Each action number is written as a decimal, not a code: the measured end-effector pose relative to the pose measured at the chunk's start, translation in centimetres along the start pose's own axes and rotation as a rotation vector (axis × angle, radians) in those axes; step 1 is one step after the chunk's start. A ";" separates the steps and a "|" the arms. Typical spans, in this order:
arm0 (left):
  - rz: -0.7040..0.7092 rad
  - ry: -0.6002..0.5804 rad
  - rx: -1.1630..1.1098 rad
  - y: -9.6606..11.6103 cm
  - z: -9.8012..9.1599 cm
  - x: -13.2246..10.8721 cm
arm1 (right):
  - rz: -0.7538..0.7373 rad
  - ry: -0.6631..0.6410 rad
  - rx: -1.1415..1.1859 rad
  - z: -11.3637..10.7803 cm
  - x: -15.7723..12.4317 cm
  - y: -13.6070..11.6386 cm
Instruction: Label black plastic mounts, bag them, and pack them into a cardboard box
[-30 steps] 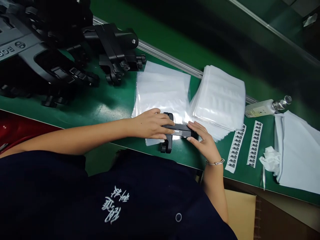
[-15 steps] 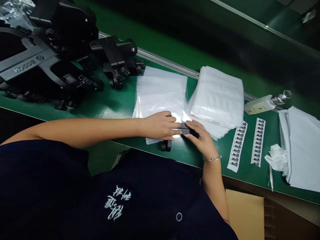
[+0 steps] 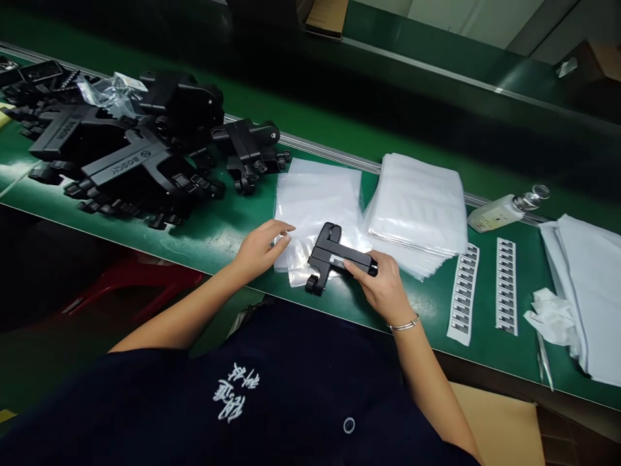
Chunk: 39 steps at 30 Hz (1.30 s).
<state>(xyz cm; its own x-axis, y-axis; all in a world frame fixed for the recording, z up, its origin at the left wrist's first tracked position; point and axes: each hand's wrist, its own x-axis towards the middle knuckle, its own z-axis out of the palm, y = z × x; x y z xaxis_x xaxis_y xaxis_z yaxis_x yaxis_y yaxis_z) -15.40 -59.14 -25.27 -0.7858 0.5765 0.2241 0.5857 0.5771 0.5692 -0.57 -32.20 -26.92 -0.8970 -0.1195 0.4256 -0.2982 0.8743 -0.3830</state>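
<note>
A black T-shaped plastic part (image 3: 332,255) with a small white label lies on a flat stack of clear plastic bags (image 3: 317,200) on the green bench. My right hand (image 3: 383,285) is closed on the part's right end. My left hand (image 3: 262,249) has its fingers apart and rests on the left edge of the bag stack, a short way from the part.
A heap of black plastic parts (image 3: 130,155) fills the bench at the left. A thicker bag stack (image 3: 420,204) lies right of the part. Two label strips (image 3: 464,291), a spray bottle (image 3: 502,210), crumpled tissue (image 3: 550,317) and white cloths (image 3: 592,285) lie at the right. A cardboard box (image 3: 499,421) stands below the bench edge.
My left hand has come off the black part and moved left onto the bags. The right hand still grips the part, which now shows fully. The camera has tilted up and left.
</note>
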 end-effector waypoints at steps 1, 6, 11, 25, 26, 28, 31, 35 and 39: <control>0.018 0.014 0.019 0.0 0.0 0.0 | 0.043 0.048 0.024 -0.4 -0.1 -0.5; 0.329 -0.151 0.134 1.5 2.3 0.7 | 0.413 0.185 0.381 -3.3 0.3 -3.4; 0.579 -0.482 0.236 4.3 7.7 -1.0 | 0.575 0.160 0.535 -5.1 0.6 -4.9; 0.695 -0.548 0.235 4.8 10.0 -3.9 | 0.563 0.232 0.486 -6.4 -1.5 -6.0; 0.750 -0.551 0.229 4.7 10.2 -4.2 | 0.562 0.237 0.490 -6.4 -1.5 -5.9; 0.840 -0.501 0.210 4.3 10.5 -4.7 | 0.563 0.250 0.497 -6.6 -1.6 -5.8; 0.922 -0.411 0.154 3.6 10.1 -5.3 | 0.573 0.267 0.500 -6.9 -1.9 -5.7; 0.822 -0.454 0.185 3.5 8.4 -5.4 | 0.548 0.306 0.536 -6.7 -3.4 -4.5; 0.640 -0.500 0.308 3.6 6.8 -5.2 | 0.401 0.484 0.597 -5.0 -6.0 -1.4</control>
<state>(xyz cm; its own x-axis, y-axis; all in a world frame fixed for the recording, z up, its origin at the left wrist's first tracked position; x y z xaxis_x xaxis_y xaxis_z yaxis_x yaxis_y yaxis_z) -7.86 -56.11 -29.80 -0.1495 0.9887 0.0127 0.9697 0.1441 0.1971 6.91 -30.38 -24.82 -0.7741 0.4766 0.4167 -0.2325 0.3982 -0.8873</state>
